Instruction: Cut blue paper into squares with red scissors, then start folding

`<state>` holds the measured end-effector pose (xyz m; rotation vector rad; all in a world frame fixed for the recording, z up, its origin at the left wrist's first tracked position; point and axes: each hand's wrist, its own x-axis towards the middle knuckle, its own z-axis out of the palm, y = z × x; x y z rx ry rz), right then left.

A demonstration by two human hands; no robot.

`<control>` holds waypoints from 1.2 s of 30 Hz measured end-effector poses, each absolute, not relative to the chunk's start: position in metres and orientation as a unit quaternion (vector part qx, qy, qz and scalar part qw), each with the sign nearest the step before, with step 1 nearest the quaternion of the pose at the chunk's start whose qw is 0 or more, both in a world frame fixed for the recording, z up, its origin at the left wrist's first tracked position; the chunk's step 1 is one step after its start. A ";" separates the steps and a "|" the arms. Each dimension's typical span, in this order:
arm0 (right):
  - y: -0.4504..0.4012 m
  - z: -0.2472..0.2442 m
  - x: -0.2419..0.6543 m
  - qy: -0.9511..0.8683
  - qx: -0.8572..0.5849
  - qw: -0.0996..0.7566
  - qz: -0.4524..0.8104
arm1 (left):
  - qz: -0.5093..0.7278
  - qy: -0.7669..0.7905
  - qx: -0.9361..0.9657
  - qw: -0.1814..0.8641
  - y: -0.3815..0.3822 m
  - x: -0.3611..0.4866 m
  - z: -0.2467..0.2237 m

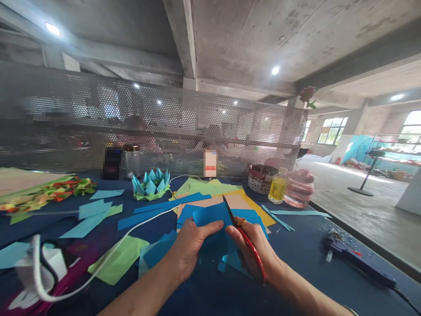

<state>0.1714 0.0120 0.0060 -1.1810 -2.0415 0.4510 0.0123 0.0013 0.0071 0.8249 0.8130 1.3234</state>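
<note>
A sheet of blue paper (210,214) is pinched in my left hand (190,241), the thumb lying across its front. My right hand (251,243) is closed around red-handled scissors (250,245), whose dark blades point up and away beside the paper's right edge. The right thumb appears to touch the paper's lower right side too. Under and behind my hands lie more blue sheets (256,216), over peach and yellow paper (243,196). Small light blue scraps (222,264) rest on the table below the scissors.
A folded blue paper crown-like piece (151,186), green sheets (120,259) and a white cable (131,230) lie to the left. At right are a woven basket (259,179), a yellow bottle (277,188), a pink bottle (298,188) and a glue gun (358,259). A perforated screen (171,127) stands behind.
</note>
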 end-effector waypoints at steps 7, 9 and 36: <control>0.019 0.006 0.171 -0.711 -0.508 0.370 0.316 | 0.578 0.331 0.385 0.639 0.005 0.008 0.004; 0.021 0.004 0.172 -0.692 -0.499 0.381 0.355 | 0.574 0.323 0.389 0.644 0.005 0.007 0.004; 0.026 0.011 0.183 -0.750 -0.485 0.383 0.237 | 0.506 0.426 0.460 0.592 0.027 -0.033 0.018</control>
